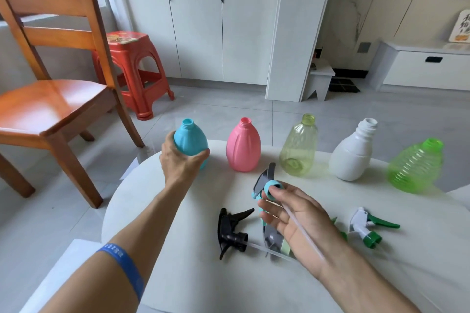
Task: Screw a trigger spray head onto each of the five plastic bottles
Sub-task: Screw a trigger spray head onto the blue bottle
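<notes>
On the white table (178,249), left hand (179,160) grips the blue bottle (190,141) — right hand (292,216) clasps a teal-collared spray head (267,185).

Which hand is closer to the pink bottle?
Left. The left hand grips the blue bottle just beside the pink bottle; the right hand holds a spray head farther forward on the table.

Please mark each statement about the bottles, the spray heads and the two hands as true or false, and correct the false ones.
1. The left hand grips the blue bottle. True.
2. The pink bottle already has a spray head. False: its neck is open.
3. The right hand holds the spray head with a blue collar. True.
4. The black spray head stands on the white bottle. False: it lies on the table.
</notes>
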`<action>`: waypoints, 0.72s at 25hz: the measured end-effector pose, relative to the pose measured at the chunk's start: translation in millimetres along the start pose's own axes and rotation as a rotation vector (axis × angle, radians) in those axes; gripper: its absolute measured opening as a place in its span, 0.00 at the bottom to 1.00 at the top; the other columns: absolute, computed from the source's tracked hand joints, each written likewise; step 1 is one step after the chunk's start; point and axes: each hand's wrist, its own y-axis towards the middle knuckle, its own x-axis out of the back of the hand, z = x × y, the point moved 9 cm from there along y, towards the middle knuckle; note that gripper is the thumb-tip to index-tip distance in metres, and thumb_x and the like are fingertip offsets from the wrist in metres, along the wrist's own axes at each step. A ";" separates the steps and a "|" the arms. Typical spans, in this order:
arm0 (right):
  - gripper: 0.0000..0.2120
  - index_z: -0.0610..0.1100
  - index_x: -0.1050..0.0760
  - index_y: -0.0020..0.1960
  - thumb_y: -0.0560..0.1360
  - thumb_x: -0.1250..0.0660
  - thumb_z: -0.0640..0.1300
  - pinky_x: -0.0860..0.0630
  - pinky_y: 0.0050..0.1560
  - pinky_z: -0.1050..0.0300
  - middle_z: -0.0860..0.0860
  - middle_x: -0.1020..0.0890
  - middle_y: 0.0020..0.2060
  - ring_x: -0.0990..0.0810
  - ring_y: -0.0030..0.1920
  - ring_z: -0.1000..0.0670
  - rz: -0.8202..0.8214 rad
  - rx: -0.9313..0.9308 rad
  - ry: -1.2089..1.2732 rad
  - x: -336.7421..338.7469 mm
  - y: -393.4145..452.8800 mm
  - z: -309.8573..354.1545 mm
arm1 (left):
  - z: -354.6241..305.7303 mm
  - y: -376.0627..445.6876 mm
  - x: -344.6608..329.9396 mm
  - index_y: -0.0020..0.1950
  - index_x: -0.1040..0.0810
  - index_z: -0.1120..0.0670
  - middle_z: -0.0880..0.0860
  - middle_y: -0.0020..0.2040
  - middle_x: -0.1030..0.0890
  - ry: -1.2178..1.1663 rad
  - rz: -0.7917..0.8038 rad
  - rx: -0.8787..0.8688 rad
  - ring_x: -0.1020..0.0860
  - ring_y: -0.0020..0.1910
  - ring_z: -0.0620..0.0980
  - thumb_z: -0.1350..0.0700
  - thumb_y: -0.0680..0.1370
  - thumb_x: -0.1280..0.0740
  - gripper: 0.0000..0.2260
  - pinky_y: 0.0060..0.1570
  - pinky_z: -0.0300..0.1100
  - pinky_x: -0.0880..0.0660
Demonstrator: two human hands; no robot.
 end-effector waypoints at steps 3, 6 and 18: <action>0.14 0.45 0.21 0.51 0.67 0.26 0.48 0.26 0.41 0.55 0.47 0.15 0.42 0.21 0.45 0.48 -0.031 0.023 -0.049 1.2 -9.2 6.0 | -18.6 -9.7 5.4 0.67 0.33 0.45 0.47 0.55 0.31 0.047 0.038 -0.090 0.30 0.56 0.52 0.48 0.60 0.21 0.38 0.56 0.49 0.29; 0.13 0.45 0.21 0.53 0.71 0.28 0.49 0.30 0.41 0.56 0.49 0.16 0.41 0.22 0.42 0.51 -0.027 0.048 -0.031 -3.7 -23.5 22.2 | -56.2 -31.4 19.2 0.68 0.33 0.44 0.48 0.56 0.31 0.146 0.114 -0.258 0.33 0.55 0.52 0.51 0.61 0.20 0.39 0.51 0.46 0.33; 0.16 0.47 0.23 0.49 0.66 0.33 0.32 0.20 0.54 0.55 0.46 0.18 0.47 0.18 0.49 0.47 -0.017 0.638 0.084 40.2 -91.2 128.9 | -130.6 -145.0 83.1 0.69 0.31 0.50 0.49 0.64 0.26 0.447 0.119 -0.700 0.30 0.61 0.55 0.54 0.58 0.22 0.40 0.52 0.53 0.26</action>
